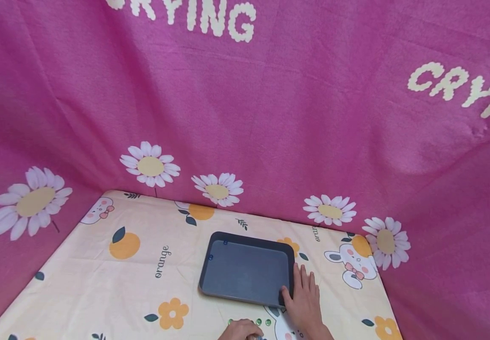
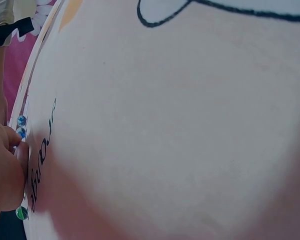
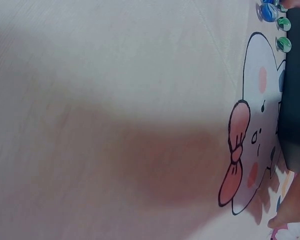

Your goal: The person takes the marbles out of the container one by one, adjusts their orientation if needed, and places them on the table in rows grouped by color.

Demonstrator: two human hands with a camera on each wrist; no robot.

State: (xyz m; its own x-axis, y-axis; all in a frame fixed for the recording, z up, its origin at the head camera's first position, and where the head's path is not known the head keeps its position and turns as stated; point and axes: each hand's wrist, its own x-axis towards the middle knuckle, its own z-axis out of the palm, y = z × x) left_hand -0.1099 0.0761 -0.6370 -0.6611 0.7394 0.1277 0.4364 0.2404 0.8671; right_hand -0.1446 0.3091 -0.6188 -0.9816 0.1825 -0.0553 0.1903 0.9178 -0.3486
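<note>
A dark grey rectangular tray [image 1: 249,301] lies on the patterned cloth, with two blue marbles [image 1: 210,257] inside near its left wall. My right hand [image 1: 305,304] rests at its right front corner, fingers straight along the right side and thumb over the rim. In front of the tray, my left hand [image 1: 241,329] is low with curled fingers and appears to pinch a blue marble [image 2: 21,132]; its fingertips partly hide it. Other blue marbles [image 3: 268,12] lie close by. Several green marbles [image 1: 268,322] sit between the left hand and the tray.
The cream tablecloth [image 1: 100,293] has printed oranges, flowers and rabbits. Pink curtains [image 1: 270,118] with daisies and lettering enclose the back and both sides of the table.
</note>
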